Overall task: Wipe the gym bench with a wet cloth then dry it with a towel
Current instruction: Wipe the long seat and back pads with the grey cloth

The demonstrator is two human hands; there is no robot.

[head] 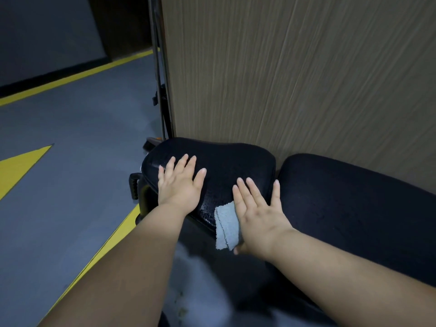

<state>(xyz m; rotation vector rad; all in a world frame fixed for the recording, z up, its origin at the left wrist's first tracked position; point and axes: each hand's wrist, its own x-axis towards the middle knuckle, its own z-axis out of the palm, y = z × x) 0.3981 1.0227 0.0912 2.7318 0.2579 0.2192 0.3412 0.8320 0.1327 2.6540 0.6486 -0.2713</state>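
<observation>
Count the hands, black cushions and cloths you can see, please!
Hands: 2 (left hand, right hand)
Black cushions: 2 (small cushion, long cushion)
Cloths: 1 (light blue cloth)
Total: 5

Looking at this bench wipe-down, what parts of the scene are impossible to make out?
Head view, cloth: mostly covered by the right hand; only one end shows.
Head view, long pad: cut off by the right edge.
Head view, bench frame: dark, blurred, partly behind the arms.
</observation>
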